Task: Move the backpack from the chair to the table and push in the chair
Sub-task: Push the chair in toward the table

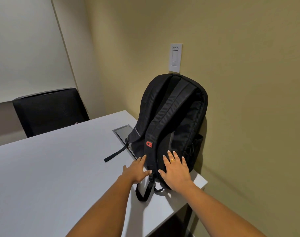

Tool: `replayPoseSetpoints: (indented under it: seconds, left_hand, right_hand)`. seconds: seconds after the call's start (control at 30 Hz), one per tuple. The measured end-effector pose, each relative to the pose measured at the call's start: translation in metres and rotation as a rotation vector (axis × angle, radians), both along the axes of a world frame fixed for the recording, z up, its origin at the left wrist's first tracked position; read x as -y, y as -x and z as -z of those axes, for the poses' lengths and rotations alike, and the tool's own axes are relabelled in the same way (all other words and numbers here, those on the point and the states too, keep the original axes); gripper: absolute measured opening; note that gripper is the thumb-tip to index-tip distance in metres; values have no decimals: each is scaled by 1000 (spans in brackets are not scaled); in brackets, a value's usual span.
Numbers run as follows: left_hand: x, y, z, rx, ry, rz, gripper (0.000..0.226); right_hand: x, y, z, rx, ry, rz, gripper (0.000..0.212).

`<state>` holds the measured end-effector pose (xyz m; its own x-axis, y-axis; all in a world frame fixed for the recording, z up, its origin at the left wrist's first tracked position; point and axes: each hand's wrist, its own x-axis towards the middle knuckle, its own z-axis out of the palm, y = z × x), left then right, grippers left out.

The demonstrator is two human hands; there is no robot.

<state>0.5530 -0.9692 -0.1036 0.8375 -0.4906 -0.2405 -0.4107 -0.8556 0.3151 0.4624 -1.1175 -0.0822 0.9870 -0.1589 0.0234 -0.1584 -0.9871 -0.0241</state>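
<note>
A black backpack with a red logo stands upright on the grey table, at its right end, leaning against the yellow wall with its shoulder straps facing me. My left hand lies flat beside the pack's lower left side, fingers spread, fingertips touching the strap. My right hand, with a gold ring, rests flat against the pack's lower back panel, fingers apart. Neither hand grips anything. A black chair stands at the far side of the table. The chair on my side is out of view.
A metal cable hatch is set into the table just left of the backpack. A white wall switch plate hangs above the pack. The table's near right corner is close to the wall. Loose straps hang over the table edge.
</note>
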Motion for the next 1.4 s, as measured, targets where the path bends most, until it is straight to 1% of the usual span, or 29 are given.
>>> replayPoseSetpoints:
  seconds: [0.17,0.33,0.47,0.7,0.83,1.07,1.3,1.4]
  left_hand:
    - [-17,46,2,28,-57,3,72]
    - [-37,107,3,41,-69,13,69]
    - [-54,170,7,53,-94,14,67]
    - [-101,308,11,46,-108,0,69]
    - [-127,363,5,60,-129,18,69]
    - [-169,426,0,64,-174,100,69]
    - [-228,481,17,76,-191,181,69]
    - [-255,509,24,50,-216,222,70]
  right_hand:
    - [-10,40,6,-16,-13,3,63]
    - [-26,101,20,-53,-25,-4,64]
    - [-40,157,27,-40,-40,-25,65]
    - [-76,270,32,-23,-77,-54,66]
    - [-98,320,30,-7,-90,-44,66]
    - [-147,393,36,-11,-91,-4,65]
    - [-209,469,48,-50,-111,110,65]
    - [-237,504,48,-59,-118,151,65]
